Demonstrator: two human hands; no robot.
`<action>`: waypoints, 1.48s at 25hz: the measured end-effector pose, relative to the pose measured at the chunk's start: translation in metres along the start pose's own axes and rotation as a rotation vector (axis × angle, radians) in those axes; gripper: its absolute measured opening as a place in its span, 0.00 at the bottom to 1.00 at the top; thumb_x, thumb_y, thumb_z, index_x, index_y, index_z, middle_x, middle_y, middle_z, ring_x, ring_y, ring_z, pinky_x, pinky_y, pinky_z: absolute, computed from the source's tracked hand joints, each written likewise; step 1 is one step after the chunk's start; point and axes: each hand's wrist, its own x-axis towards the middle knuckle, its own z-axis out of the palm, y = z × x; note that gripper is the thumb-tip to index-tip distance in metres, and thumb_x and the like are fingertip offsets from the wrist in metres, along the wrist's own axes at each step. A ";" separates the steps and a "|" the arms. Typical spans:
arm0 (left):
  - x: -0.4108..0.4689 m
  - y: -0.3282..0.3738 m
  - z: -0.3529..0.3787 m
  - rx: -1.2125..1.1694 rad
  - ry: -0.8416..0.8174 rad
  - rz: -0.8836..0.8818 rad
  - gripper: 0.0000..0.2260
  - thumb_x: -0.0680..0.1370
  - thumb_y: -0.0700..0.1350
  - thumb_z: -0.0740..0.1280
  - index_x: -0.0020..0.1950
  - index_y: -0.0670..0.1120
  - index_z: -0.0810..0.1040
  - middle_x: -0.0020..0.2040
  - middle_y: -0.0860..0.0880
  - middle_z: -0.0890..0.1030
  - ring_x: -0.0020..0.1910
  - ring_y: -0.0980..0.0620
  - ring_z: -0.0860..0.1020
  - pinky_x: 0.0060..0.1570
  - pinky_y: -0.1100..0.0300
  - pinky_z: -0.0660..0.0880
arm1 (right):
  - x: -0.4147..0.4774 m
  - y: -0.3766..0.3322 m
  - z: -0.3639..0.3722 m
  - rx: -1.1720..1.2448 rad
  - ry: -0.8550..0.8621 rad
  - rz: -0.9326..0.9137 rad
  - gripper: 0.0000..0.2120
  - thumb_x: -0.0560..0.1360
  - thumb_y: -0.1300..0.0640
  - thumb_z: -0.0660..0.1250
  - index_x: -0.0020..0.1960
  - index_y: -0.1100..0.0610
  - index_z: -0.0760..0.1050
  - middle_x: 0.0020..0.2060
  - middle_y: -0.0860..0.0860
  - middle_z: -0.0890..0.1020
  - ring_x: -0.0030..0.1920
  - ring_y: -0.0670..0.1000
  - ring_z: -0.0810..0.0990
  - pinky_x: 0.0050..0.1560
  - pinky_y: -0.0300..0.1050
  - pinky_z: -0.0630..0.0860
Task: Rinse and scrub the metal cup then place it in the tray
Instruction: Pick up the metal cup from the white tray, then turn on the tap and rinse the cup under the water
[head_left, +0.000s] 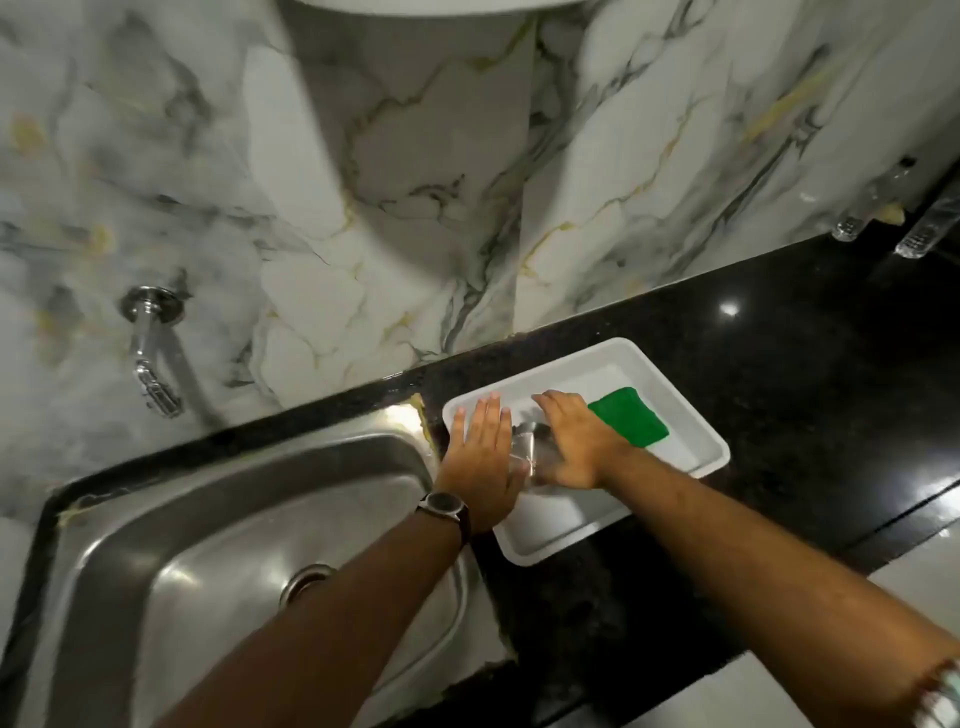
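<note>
Both hands flanking metal cup, tray

A black stone counter carries a white tray, beside the steel sink.

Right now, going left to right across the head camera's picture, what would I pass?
Tap → sink → left hand → cup → right hand → green sponge → far rim of the white tray.

No legible text, label or number appears; the wristwatch dial is perhaps marked, but too blurred.
</note>
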 end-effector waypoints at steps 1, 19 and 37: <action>0.006 0.002 0.007 0.022 -0.014 -0.010 0.36 0.86 0.57 0.54 0.88 0.36 0.55 0.89 0.33 0.52 0.89 0.33 0.51 0.87 0.32 0.46 | 0.006 0.005 0.010 -0.010 -0.050 0.009 0.64 0.68 0.28 0.75 0.87 0.62 0.52 0.85 0.61 0.60 0.84 0.63 0.59 0.86 0.58 0.59; 0.035 -0.030 0.034 -0.004 -0.077 -0.040 0.34 0.89 0.59 0.49 0.87 0.35 0.57 0.87 0.33 0.61 0.89 0.34 0.54 0.87 0.34 0.39 | 0.036 0.008 0.052 0.219 -0.029 0.087 0.62 0.60 0.41 0.87 0.84 0.60 0.60 0.76 0.56 0.71 0.75 0.60 0.73 0.77 0.55 0.72; -0.139 -0.310 -0.174 0.116 0.224 -0.450 0.36 0.87 0.50 0.56 0.88 0.36 0.45 0.89 0.34 0.40 0.90 0.36 0.42 0.89 0.40 0.45 | 0.059 -0.241 -0.006 0.289 0.030 -0.112 0.71 0.53 0.33 0.87 0.87 0.54 0.57 0.80 0.49 0.66 0.80 0.54 0.68 0.81 0.56 0.71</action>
